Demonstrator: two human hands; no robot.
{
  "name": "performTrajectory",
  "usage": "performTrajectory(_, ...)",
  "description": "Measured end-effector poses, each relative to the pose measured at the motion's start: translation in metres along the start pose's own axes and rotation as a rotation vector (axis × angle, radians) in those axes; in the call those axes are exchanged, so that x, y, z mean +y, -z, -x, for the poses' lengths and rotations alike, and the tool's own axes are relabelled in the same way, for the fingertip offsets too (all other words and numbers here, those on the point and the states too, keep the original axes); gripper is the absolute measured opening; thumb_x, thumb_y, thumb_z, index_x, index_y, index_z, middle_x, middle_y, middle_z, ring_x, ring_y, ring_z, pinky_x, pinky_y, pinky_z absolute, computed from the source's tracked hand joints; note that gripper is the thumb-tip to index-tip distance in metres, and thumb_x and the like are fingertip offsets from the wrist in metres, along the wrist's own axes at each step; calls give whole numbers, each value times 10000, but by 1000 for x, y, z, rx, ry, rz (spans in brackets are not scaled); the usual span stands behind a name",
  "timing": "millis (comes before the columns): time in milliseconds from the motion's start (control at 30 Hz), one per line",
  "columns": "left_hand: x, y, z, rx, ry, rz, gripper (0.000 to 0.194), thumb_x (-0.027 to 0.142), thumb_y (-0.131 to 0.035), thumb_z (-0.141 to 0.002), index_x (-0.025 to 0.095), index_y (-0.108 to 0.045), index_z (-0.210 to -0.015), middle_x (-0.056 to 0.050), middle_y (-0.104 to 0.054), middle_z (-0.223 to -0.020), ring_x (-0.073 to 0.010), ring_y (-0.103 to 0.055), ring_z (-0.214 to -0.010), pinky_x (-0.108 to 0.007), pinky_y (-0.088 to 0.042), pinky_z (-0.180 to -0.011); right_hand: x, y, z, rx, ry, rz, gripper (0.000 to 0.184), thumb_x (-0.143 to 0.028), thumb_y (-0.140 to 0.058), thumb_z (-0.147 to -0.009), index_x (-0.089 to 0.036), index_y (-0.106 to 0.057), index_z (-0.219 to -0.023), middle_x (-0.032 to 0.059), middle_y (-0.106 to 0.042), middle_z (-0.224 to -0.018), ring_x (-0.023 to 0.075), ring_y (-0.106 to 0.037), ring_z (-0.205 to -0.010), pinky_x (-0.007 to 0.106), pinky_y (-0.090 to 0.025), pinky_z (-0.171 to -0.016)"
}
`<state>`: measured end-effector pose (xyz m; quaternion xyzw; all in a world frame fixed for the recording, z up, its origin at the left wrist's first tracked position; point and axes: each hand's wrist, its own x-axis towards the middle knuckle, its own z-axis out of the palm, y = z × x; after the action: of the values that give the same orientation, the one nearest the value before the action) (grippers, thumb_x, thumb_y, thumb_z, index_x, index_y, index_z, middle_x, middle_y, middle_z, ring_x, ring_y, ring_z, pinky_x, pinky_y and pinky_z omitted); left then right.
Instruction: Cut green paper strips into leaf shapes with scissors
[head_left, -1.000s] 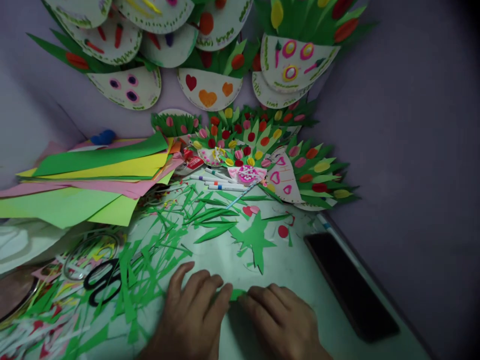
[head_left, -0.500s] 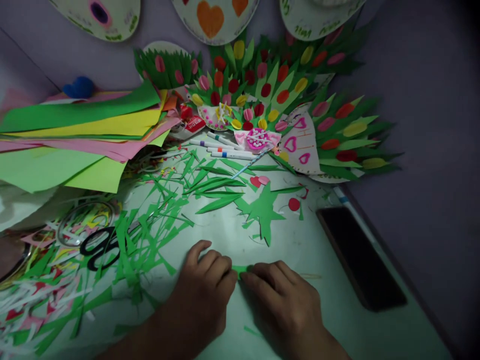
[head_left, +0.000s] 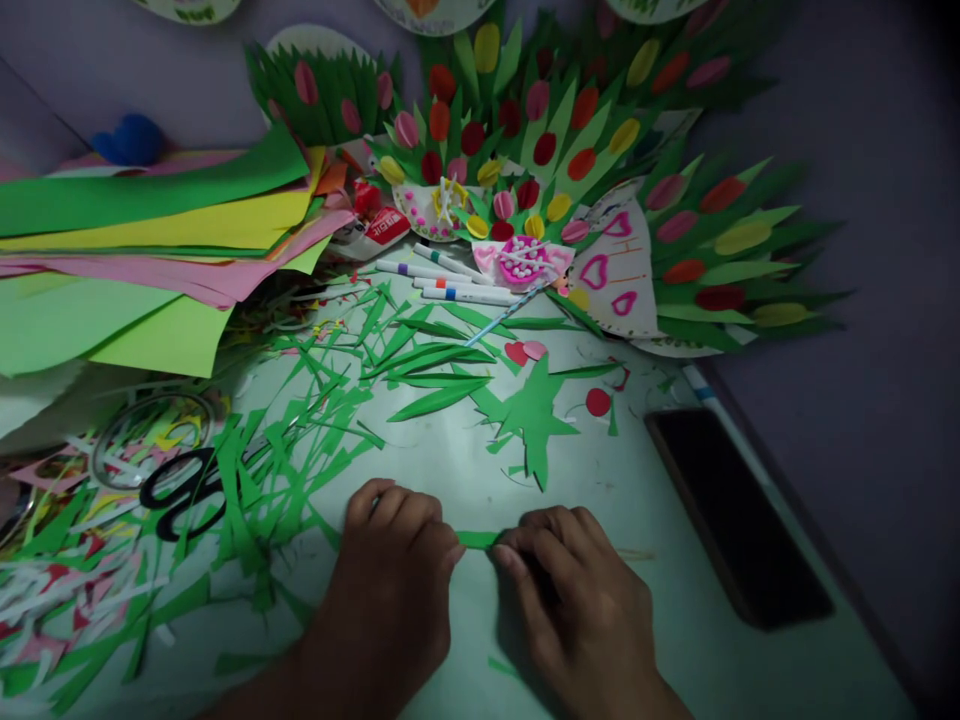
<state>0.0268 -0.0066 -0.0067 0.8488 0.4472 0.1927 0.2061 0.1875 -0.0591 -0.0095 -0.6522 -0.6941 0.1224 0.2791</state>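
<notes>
Between my two hands a narrow green paper strip (head_left: 477,540) stretches level, just above or on the white table. My left hand (head_left: 397,560) is closed on its left end, thumb against the curled fingers. The right end is pinched by my right hand (head_left: 581,585), with thumb and forefinger together; both ends are hidden by the fingers. Beyond my hands lies a star-like green paper cutout (head_left: 536,415), near a red paper circle (head_left: 598,402). Several leaf-shaped green paper pieces (head_left: 435,398) rest to its left.
Black-handled scissors (head_left: 184,492) lie among green paper scraps (head_left: 292,450) on the left. A dark phone (head_left: 735,515) is at the right edge. Coloured paper sheets (head_left: 150,230) are stacked at back left, with markers (head_left: 465,290) and a decorated paper plate (head_left: 615,265) behind.
My hands have drawn slightly apart, so more of the green strip shows between them. The left fingers have curled in more. The view has shifted a little.
</notes>
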Motion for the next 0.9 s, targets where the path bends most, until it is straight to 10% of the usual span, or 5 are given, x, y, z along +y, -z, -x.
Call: performTrajectory(900,-5,3,-3,100,14,-241,147,166,-488,-726,183,-575,-609,-84,-577,-768,-250,-467,-768,-460,-353,-759,21,13,-6,-29,-233,139,230,-423,-573,-775,-220,-554,-668,25,-578,-688,210,-511,-685,317,-390,-578)
